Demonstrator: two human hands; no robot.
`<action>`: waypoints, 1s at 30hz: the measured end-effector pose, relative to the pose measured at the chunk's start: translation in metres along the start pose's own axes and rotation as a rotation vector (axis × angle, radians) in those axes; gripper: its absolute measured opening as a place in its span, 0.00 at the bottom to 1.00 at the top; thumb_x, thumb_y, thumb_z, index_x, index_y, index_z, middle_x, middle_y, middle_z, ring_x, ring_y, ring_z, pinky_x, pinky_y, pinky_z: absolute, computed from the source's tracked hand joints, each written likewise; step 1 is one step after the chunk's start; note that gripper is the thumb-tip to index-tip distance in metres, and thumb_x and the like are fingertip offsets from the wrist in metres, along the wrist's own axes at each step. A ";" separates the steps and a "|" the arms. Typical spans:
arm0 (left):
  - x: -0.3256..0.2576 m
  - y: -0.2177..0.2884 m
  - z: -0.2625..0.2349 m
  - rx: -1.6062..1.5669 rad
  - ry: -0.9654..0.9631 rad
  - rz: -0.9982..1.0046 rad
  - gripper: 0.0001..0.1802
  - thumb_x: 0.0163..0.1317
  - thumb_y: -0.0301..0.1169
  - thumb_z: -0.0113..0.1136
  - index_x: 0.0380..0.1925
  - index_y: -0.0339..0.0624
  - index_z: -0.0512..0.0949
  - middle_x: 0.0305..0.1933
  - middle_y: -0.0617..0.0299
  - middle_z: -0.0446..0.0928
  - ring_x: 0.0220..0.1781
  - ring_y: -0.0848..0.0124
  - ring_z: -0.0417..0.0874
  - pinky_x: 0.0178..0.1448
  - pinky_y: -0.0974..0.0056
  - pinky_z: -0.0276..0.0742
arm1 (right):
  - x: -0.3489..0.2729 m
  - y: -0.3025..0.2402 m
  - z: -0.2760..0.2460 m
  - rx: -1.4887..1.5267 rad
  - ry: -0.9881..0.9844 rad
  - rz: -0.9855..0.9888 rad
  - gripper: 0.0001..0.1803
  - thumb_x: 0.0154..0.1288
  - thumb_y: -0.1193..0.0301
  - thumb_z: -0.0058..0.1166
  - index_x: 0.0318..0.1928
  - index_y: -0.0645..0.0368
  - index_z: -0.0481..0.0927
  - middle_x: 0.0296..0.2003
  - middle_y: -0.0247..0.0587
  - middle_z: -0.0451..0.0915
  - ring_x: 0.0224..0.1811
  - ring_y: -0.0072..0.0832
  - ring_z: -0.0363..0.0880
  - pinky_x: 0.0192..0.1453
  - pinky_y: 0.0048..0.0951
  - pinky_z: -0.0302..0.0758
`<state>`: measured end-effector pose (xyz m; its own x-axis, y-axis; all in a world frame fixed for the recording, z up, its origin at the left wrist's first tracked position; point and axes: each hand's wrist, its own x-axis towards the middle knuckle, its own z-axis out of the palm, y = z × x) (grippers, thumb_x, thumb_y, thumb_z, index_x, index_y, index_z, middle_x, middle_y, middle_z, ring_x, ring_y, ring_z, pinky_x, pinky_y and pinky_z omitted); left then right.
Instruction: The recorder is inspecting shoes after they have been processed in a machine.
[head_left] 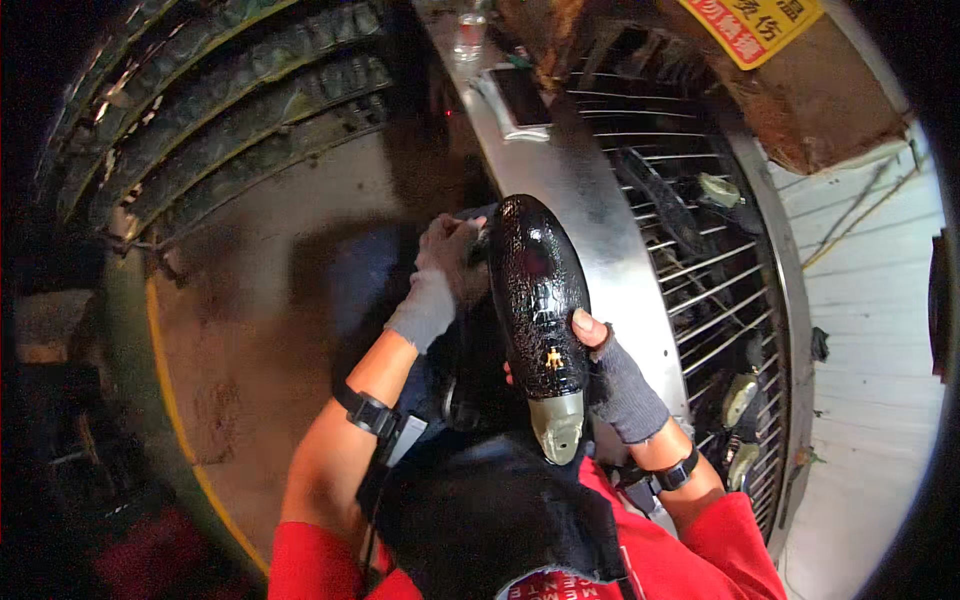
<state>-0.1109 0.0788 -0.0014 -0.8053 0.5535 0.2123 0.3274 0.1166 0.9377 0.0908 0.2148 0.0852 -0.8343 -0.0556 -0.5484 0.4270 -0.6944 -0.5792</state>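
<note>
A glossy black textured shoe upper (540, 285) with a small gold emblem is stretched over a grey-green shoe last (557, 425). Its rounded toe points away from me, and the bare end of the last is toward my body. My right hand (622, 380), in a dark grey fingerless glove, grips the shoe's right side with the thumb on top; a fingertip shows at the left edge. Beside the toe, at the shoe's left, is my left hand (447, 262) in a lighter grey glove. Its fingers are curled closed, and whatever they pinch is hidden.
At right, a rack of metal rods (700, 290) carries several black shoes on lasts (740, 398). A phone (520, 95) on white material and a clear bottle (468, 40) sit on the steel ledge (600, 215). Tiered racks (250, 110) stand left; a brown housing (830, 110) bears a warning sign.
</note>
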 end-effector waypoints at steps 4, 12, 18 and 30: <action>-0.001 0.006 -0.002 -0.128 -0.004 -0.126 0.22 0.73 0.37 0.67 0.63 0.40 0.81 0.55 0.56 0.86 0.58 0.68 0.84 0.65 0.58 0.79 | -0.012 -0.013 -0.021 0.030 0.111 -0.098 0.48 0.65 0.40 0.68 0.67 0.71 0.73 0.52 0.62 0.86 0.52 0.52 0.90 0.63 0.49 0.87; 0.009 0.055 -0.076 -0.694 -0.055 -0.104 0.35 0.80 0.53 0.50 0.73 0.37 0.71 0.67 0.45 0.81 0.66 0.60 0.83 0.72 0.57 0.77 | 0.027 0.009 0.002 0.147 -0.085 0.001 0.56 0.68 0.27 0.52 0.69 0.71 0.71 0.51 0.70 0.85 0.52 0.64 0.88 0.64 0.64 0.84; -0.008 0.064 -0.082 -0.886 -0.154 -0.173 0.42 0.83 0.62 0.37 0.78 0.37 0.63 0.70 0.45 0.78 0.64 0.62 0.84 0.69 0.58 0.82 | 0.053 0.028 0.036 0.090 -0.044 -0.035 0.47 0.75 0.34 0.51 0.71 0.66 0.71 0.58 0.54 0.85 0.54 0.40 0.90 0.61 0.43 0.89; -0.015 0.072 -0.081 -0.847 -0.197 -0.210 0.43 0.83 0.62 0.35 0.79 0.38 0.63 0.70 0.46 0.79 0.63 0.62 0.84 0.67 0.58 0.83 | 0.053 0.027 0.033 0.110 -0.145 -0.007 0.39 0.80 0.40 0.51 0.74 0.59 0.71 0.61 0.45 0.84 0.56 0.32 0.88 0.61 0.36 0.88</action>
<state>-0.1155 0.0125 0.0852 -0.6825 0.7301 0.0354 -0.3550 -0.3734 0.8571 0.0465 0.1695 0.0604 -0.8821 -0.1479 -0.4473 0.3869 -0.7691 -0.5087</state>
